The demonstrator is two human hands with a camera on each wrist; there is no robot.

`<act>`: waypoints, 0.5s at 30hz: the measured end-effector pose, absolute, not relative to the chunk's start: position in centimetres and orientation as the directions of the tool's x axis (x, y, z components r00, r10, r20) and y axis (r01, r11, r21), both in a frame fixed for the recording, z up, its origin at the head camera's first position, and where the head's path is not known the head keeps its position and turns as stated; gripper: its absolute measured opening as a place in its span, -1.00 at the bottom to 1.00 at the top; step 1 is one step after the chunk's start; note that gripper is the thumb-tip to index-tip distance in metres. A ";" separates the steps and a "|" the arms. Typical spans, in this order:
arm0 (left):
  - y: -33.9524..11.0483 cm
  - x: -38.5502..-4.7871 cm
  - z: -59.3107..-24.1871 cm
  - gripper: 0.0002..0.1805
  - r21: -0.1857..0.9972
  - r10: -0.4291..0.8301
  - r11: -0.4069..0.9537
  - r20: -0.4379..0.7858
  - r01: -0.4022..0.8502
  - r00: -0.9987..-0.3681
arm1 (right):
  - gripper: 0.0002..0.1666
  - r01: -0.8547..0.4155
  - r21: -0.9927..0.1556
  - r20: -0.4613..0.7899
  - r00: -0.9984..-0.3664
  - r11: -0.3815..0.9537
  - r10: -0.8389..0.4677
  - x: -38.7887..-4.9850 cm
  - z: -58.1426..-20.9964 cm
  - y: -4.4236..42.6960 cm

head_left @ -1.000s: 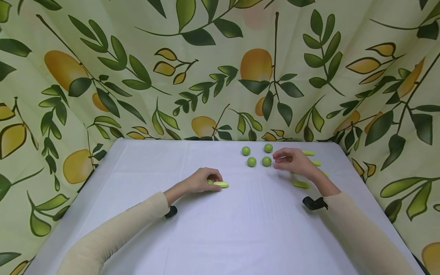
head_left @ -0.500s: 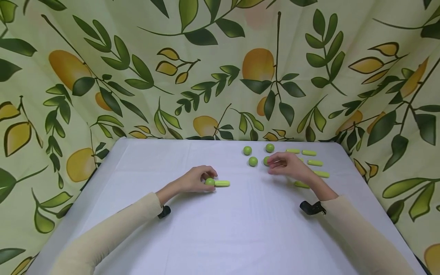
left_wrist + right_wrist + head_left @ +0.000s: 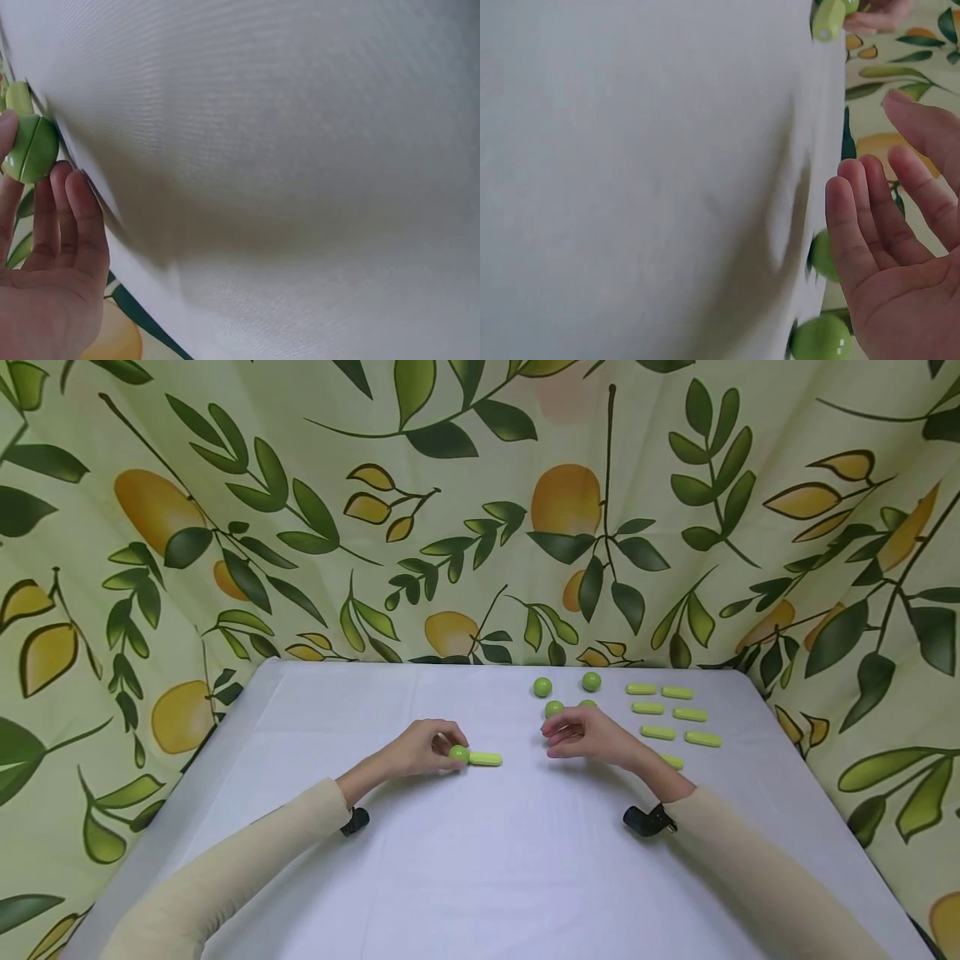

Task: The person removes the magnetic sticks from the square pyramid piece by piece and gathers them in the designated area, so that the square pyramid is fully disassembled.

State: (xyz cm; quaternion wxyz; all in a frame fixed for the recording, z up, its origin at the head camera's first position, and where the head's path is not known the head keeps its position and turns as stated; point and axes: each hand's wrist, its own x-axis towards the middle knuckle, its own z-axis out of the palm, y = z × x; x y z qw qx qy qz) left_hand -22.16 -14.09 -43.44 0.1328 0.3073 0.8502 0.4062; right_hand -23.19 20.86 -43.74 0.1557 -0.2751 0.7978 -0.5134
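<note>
My left hand (image 3: 417, 750) holds a green ball (image 3: 459, 755) between thumb and fingers, low over the white table. End to end with the ball lies a light-green ridged stick (image 3: 486, 760); whether the two are joined I cannot tell. The left wrist view shows a seam line around the held ball (image 3: 34, 148). My right hand (image 3: 596, 737) hovers right of the stick, its fingers loosely bent and nothing between them. Behind it are two green balls (image 3: 553, 708), partly covered by the hand in the head view.
Farther back stand two more green balls, one at the left (image 3: 542, 687) and one at the right (image 3: 592, 682). Several light-green sticks (image 3: 657, 732) lie in rough rows at the table's right. A leaf-patterned curtain (image 3: 480, 527) hangs behind the white-covered table (image 3: 480, 868).
My right hand has moved left and slightly toward me, uncovering several sticks. My left hand has shifted slightly left, its fingers moving off the stick and onto the ball.
</note>
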 end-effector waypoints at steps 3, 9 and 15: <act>-13.9 -22.1 -43.3 -0.76 0.777 0.630 0.482 0.014 0.405 -0.777 | -0.57 -0.307 -0.900 0.059 -0.788 0.309 -0.613 -23.3 -43.9 19.5; -13.7 -22.2 -42.9 -0.77 0.767 0.623 0.507 -0.011 0.393 -0.782 | -0.61 -0.339 -0.893 0.070 -0.754 0.296 -0.653 -23.4 -44.6 16.7; -13.6 -22.3 -42.7 -0.77 0.763 0.635 0.509 -0.018 0.399 -0.773 | -0.64 -0.336 -0.891 0.044 -0.733 0.305 -0.679 -23.5 -45.0 14.3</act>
